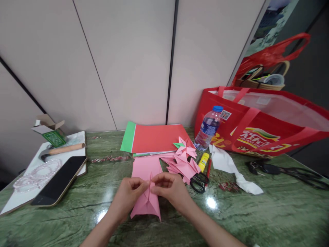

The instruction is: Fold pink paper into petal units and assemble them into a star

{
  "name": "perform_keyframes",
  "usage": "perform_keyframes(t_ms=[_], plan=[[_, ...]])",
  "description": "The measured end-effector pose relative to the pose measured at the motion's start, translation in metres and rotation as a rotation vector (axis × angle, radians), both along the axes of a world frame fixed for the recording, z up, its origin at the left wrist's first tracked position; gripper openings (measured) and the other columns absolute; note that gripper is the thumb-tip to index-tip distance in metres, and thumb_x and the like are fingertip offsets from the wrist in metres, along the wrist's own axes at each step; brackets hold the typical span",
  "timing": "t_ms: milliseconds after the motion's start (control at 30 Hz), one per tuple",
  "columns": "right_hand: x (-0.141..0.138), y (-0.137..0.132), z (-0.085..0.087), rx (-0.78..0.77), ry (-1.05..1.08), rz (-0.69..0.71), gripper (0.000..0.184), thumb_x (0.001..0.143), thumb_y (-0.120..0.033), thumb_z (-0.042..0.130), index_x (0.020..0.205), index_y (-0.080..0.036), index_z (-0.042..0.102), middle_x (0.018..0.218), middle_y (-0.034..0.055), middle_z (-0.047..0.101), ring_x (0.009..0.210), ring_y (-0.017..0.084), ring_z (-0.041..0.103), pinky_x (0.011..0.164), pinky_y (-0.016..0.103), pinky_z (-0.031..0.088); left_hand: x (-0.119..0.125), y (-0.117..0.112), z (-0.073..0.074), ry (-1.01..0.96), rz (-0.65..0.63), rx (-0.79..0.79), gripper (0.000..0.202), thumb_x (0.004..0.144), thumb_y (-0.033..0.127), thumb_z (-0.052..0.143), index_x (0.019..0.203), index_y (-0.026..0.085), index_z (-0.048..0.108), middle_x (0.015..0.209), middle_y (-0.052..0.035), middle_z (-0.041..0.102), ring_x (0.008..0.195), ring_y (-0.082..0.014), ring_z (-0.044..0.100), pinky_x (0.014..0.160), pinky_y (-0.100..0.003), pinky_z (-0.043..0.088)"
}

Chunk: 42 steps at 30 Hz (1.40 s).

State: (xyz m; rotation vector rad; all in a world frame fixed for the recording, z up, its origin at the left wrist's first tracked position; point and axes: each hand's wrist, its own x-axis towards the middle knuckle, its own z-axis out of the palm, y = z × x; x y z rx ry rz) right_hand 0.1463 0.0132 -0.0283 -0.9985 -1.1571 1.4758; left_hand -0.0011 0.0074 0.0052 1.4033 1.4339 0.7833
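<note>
Both my hands pinch a partly folded sheet of pink paper near the front of the green marbled table. My left hand grips it from the left with thumb and fingertips, close to a raised centre crease. From the other side my right hand pinches the same crease. The near end of the paper flares out towards me. Just beyond lies flat pink paper, partly covered by the folded piece. Several folded pink paper pieces are heaped to the right, one with a green part.
Behind are red and green sheets. On the right are black-handled scissors, a yellow glue stick, a red pencil, a water bottle, tissue, sunglasses and a red bag. A phone and hammer lie left.
</note>
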Motion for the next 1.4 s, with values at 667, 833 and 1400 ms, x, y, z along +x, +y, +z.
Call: perform_keyframes(t_ms=[667,833,1400], plan=[[0.0012,-0.0004,0.0013,-0.023,-0.013,0.088,0.031,0.046,-0.015,0.075,0.074,-0.016,0.063,0.064,-0.0023,0.059,0.058,0.010,0.054,0.052,0.021,0.044,0.0019,0.0003,0.0040,-0.009,-0.025,-0.010,0.034,0.061,0.043,0.061,0.049,0.012,0.055,0.047,0.0053,0.042,0.048,-0.0080,0.032,0.045,-0.020,0.022],[0.0012,-0.0008,0.0012,-0.027,-0.015,0.098,0.032,0.046,-0.017,0.076,0.075,-0.015,0.063,0.064,-0.0024,0.059,0.058,0.010,0.053,0.053,0.021,0.044,0.0015,0.0006,0.0017,-0.004,-0.020,-0.018,0.034,0.061,0.043,0.060,0.050,0.012,0.054,0.048,0.0049,0.042,0.048,-0.0083,0.032,0.045,-0.020,0.021],[0.0054,0.0049,0.0021,-0.033,0.049,0.023,0.021,0.059,-0.030,0.072,0.069,-0.014,0.062,0.065,-0.0013,0.058,0.060,0.010,0.052,0.059,0.023,0.043,0.0055,-0.0019,0.0001,0.046,-0.162,0.095,0.028,0.068,0.036,0.054,0.053,0.012,0.052,0.051,0.0040,0.040,0.050,-0.0086,0.032,0.047,-0.020,0.025]])
